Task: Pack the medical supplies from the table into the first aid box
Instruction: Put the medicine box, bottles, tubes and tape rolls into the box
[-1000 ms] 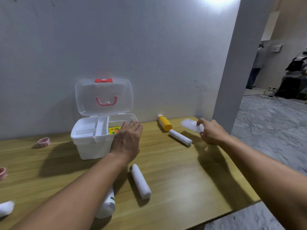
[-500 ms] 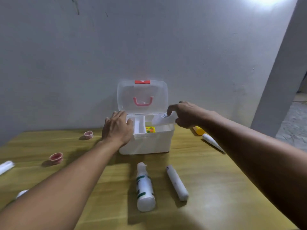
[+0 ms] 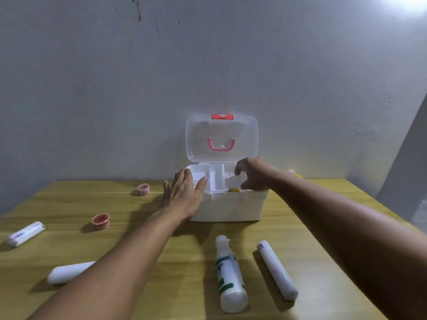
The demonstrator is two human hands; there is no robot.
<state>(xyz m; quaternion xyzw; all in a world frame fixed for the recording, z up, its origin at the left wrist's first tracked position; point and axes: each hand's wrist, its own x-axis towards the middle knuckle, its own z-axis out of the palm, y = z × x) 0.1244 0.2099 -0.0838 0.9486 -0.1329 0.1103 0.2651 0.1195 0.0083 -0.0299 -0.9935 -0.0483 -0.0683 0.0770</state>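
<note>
The first aid box (image 3: pixel 227 207) stands open on the wooden table (image 3: pixel 161 285) — left hand (image 3: pixel 184 196) flat on its corner, right hand (image 3: pixel 253 174) lowering a clear packet (image 3: pixel 231 179), pinched, into a compartment.

A yellowish wood-grain tabletop (image 3: pixel 300 204) stands pushed up against a plain grey wall (image 3: pixel 92 88) marked with a few dark scuffs near the top, while a bright glare of light (image 3: pixel 409 3) washes the upper right corner and a grey pillar (image 3: pixel 409 162) edges the right side.
</note>
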